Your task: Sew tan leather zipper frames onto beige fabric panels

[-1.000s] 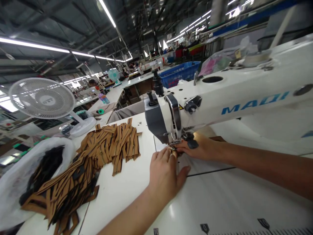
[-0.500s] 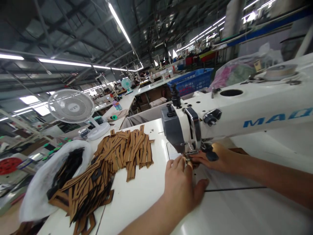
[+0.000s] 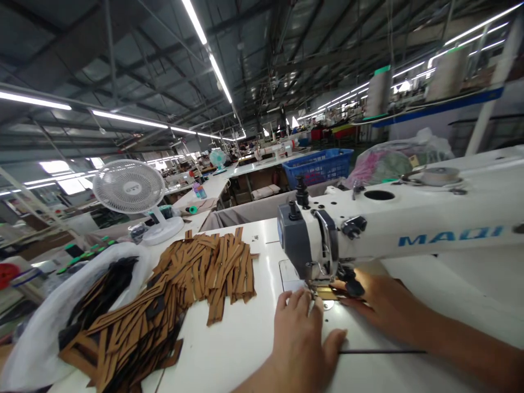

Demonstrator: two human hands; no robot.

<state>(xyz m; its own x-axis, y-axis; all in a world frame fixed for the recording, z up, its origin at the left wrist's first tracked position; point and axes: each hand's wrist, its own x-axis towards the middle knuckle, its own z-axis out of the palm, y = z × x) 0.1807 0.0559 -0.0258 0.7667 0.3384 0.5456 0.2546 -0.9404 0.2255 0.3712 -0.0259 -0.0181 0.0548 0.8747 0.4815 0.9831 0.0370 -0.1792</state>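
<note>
A short brown zipper strip with brass-coloured teeth lies under the needle area of a white sewing machine, lit by its lamp. My right hand grips the strip's right end from behind the presser area, its fingers partly hidden by the machine head. My left hand rests on the bed at the strip's left end, fingers stretched forward and thumb spread; its fingertips are at or very near the strip. To the left lies a heap of similar brown zipper strips.
A white bag holding dark strips stands at the left edge. Behind the heap is a white fan. A blue crate and a clear plastic bag of fabric sit beyond the machine.
The view has tilted and shifted, so the machine sits lower. The zipper strip now shows flat between my hands, where my fingers covered it before. My left fingers have drawn slightly back from it.
</note>
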